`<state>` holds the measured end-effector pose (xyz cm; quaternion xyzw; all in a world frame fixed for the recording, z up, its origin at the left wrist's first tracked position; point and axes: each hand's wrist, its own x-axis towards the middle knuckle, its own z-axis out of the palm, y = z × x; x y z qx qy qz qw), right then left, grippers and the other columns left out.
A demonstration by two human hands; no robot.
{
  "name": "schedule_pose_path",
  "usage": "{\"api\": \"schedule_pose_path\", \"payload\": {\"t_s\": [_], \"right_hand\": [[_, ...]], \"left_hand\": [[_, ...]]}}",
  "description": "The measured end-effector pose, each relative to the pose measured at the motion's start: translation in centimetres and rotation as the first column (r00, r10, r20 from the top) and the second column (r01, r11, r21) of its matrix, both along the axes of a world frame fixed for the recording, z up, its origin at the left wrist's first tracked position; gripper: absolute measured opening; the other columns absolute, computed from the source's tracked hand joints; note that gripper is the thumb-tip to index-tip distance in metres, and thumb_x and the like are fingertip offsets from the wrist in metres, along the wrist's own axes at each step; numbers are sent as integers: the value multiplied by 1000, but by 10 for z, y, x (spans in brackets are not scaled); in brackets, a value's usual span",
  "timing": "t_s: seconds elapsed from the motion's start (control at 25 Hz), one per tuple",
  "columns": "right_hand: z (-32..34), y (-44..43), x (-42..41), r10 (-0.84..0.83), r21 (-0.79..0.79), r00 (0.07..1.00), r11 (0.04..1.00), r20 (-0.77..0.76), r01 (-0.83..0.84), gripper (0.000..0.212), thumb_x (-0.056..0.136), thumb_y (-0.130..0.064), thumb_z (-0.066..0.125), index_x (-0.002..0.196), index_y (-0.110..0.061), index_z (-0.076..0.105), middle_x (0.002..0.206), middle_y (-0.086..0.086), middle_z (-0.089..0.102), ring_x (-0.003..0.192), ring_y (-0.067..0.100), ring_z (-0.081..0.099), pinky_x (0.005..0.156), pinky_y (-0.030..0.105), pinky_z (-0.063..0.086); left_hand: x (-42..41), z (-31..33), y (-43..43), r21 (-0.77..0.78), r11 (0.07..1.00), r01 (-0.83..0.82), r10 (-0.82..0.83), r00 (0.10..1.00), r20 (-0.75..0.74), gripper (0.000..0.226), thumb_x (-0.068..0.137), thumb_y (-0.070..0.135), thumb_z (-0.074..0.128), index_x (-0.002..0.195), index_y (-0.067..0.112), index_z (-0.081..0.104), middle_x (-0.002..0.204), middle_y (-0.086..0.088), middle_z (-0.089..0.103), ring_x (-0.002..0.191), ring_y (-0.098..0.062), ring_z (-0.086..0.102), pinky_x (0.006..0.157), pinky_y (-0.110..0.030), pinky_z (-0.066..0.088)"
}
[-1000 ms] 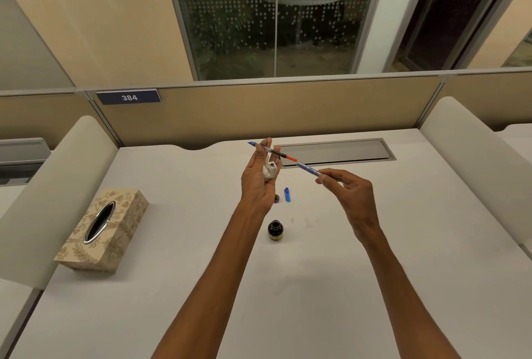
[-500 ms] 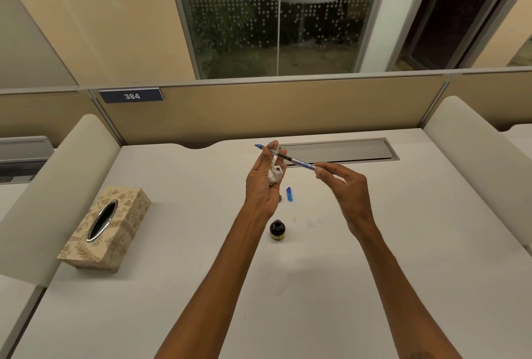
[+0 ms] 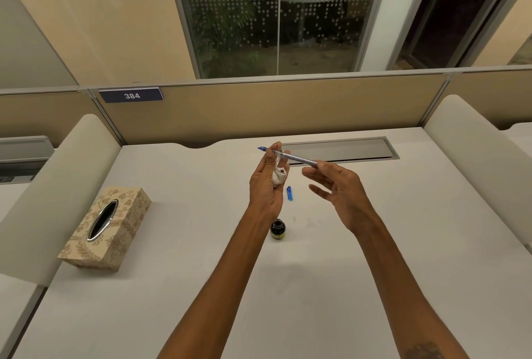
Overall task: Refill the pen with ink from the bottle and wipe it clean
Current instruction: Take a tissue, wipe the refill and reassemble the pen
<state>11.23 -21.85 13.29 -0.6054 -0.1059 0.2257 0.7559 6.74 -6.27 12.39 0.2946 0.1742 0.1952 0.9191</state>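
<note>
Above the white desk (image 3: 201, 286), the left hand (image 3: 266, 185) is pinching a slim clear-barrelled pen (image 3: 296, 159) near its blue end and cradling a crumpled ink-stained white tissue (image 3: 278, 175), while the right hand's (image 3: 342, 188) loosely spread fingers (image 3: 325, 167) are touching the pen's other end.

Tissue box (image 3: 106, 232) L of bottle (image 3: 277, 230), cap (image 3: 290, 194) behind

Only one marking reads — "384", white on the dark blue nameplate (image 3: 131, 95) atop the desk partition (image 3: 259, 111).
</note>
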Motion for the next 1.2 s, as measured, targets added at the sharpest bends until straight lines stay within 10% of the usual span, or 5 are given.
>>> {"api": "schedule_pose_path", "payload": {"t_s": [0.16,0.36,0.44,0.72,1.2], "right_hand": [[2,2,1,-56,-45,993,998,-101,52,29,98,-35,56,104,-11,73,90,10,77,102,25,73,95,45,53],[2,7,-1,-116,-197,991,975,-72,100,37,101,-34,49,78,-9,65,55,2,62,82,25,73,96,46,53],[1,9,-2,-126,-294,991,950,-50,106,50,101,-42,46,67,-10,61,47,3,57,72,24,72,93,43,54],[-6,-3,-1,2,-181,996,983,-89,-18,32,95,-41,59,113,-16,68,103,5,77,103,20,72,98,53,50],[-5,6,-12,-23,-163,996,986,82,36,15,95,-24,61,104,-13,66,95,5,76,96,22,74,96,46,55]], "left_hand": [[-1,0,-6,52,998,20,-20,1000,-9,22,102,19,50,108,16,71,103,5,78,96,-14,74,106,-35,47],[-5,-4,-15,156,986,61,-42,991,-124,27,100,26,53,120,17,69,126,-6,69,95,-12,74,72,-21,59],[-4,-5,-17,158,985,61,-44,993,-111,29,101,25,53,123,14,67,135,-9,64,95,-11,74,93,-36,53],[-5,-6,-8,131,991,17,-16,1000,-8,27,103,17,48,102,18,75,114,5,74,102,-16,73,109,-38,43],[-8,-10,-7,147,989,28,-26,1000,-17,26,103,19,47,109,16,72,114,6,74,104,-16,72,105,-35,46]]}}
